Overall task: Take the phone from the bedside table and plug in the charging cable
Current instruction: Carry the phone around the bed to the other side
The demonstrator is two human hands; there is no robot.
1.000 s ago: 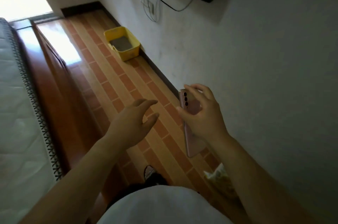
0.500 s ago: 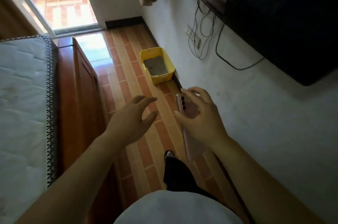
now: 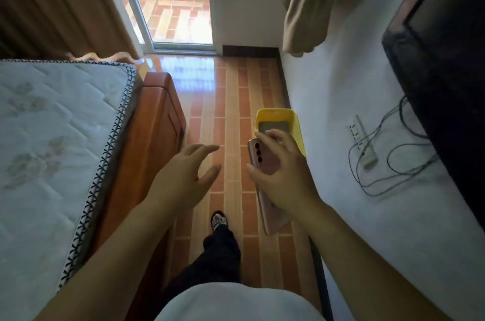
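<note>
My right hand (image 3: pixel 284 179) is shut on a pink phone (image 3: pixel 262 160), held upright with its back and camera lenses toward me. My left hand (image 3: pixel 183 176) hovers open to the left of it, fingers spread, holding nothing. On the white wall to the right sit a wall socket (image 3: pixel 355 130) with a white plug (image 3: pixel 370 159) and several dark cables (image 3: pixel 393 179) looping below it. The cables hang well to the right of the phone, apart from it. No bedside table is in view.
A mattress (image 3: pixel 47 142) on a wooden bed frame (image 3: pixel 154 121) fills the left. A yellow bin (image 3: pixel 294 121) stands on the tiled floor (image 3: pixel 225 100) by the wall. A black TV (image 3: pixel 443 58) hangs at the right, cloth (image 3: pixel 309 6) above. A glass door (image 3: pixel 170 6) lies ahead.
The view has lifted and moved forward along the aisle; the socket, cables and TV have come closer on the right. Both hands keep their pose, the right still gripping the phone.
</note>
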